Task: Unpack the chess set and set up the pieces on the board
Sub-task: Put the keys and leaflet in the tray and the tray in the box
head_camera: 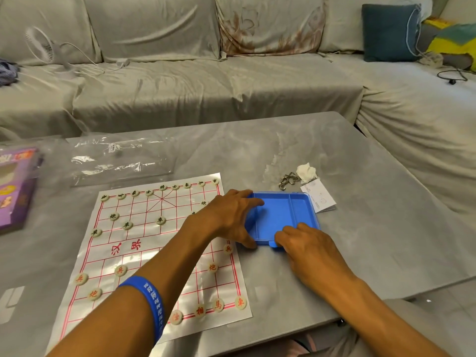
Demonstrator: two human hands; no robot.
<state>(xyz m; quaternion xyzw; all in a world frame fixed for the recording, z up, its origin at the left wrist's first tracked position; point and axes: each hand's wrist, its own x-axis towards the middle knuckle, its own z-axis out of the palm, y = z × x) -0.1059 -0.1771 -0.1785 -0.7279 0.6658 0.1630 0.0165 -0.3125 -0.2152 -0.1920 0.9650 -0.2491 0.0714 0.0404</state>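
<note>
At the far left edge of the frame lies a purple box, partly cut off, with a clear plastic bag flat on the grey table just right of it. Lower left to centre, a paper board with a red grid carries round pale pieces: black-lettered ones along its upper rows, red-lettered pieces along its lower rows. The set looks nearly or wholly laid out, though an arm hides part of the grid.

The person's left hand, on an arm wearing a blue wristband, reaches across the board and grips the left wall of a blue plastic tray, fingers over the rim and thumb at the near corner. The tray (no pieces show in it) sits just right of the board. The right hand pinches its near edge by a small tab.

Upper right of the tray are metal rings, a crumpled tissue and a folded leaflet.

The step in hand seems to be clearing the tray away; next calls for lifting it without brushing the nearby pieces.
</note>
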